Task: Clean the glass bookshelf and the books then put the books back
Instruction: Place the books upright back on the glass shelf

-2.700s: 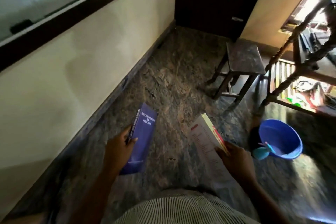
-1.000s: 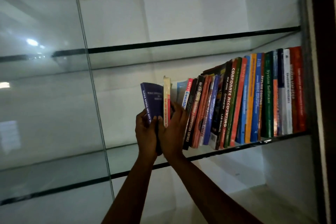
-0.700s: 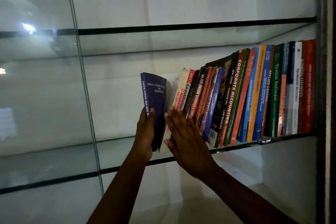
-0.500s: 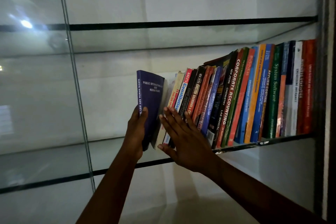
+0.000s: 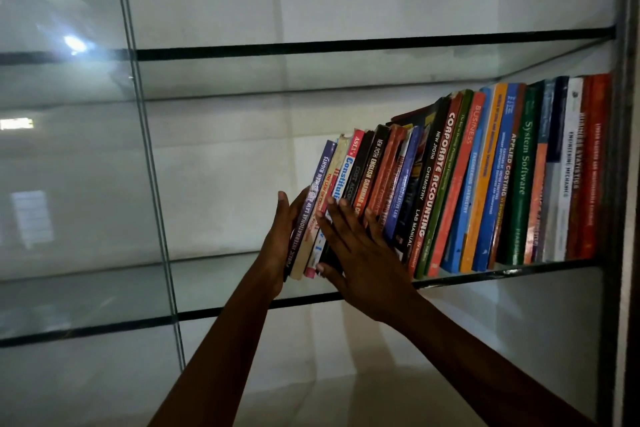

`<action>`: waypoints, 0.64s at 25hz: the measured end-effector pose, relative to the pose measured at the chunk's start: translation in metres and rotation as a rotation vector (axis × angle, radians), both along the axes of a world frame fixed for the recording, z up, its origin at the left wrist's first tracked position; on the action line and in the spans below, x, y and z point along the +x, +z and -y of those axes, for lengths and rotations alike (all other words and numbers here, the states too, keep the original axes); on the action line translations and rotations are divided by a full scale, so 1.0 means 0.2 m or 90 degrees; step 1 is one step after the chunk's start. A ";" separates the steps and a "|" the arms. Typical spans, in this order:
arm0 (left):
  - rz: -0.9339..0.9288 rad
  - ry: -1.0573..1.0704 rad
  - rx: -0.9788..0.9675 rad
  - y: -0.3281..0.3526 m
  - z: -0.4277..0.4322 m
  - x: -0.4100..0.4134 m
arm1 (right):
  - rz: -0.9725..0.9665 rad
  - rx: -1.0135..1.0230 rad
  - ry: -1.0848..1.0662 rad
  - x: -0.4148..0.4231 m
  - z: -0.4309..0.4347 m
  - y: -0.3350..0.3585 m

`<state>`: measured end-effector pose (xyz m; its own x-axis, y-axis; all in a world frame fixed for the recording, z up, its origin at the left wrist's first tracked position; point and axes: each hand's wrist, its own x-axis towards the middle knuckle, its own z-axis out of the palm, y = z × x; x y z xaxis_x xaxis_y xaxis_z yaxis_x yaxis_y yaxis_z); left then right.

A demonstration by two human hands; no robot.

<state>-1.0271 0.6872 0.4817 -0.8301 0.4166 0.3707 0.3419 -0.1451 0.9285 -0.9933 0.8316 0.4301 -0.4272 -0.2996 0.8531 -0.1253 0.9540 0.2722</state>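
Up on the glass shelf (image 5: 221, 277), a row of books (image 5: 485, 177) was leaned to the right, with the purple book (image 5: 313, 204) at its left end. The left hand (image 5: 280, 246) was pressed flat on that book's cover, fingers straight, and the right hand (image 5: 360, 253) was spread on the next spines.
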 end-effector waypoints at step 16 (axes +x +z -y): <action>-0.063 0.428 -0.113 -0.66 0.61 1.04 | 0.442 -0.420 0.689 0.53 0.49 -0.38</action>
<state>-0.8181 0.5652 0.3496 -0.8950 -0.1139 0.4313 0.3880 0.2779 0.8787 -0.8881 0.7337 0.3535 -0.6274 -0.3793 0.6801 -0.7760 0.2320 -0.5865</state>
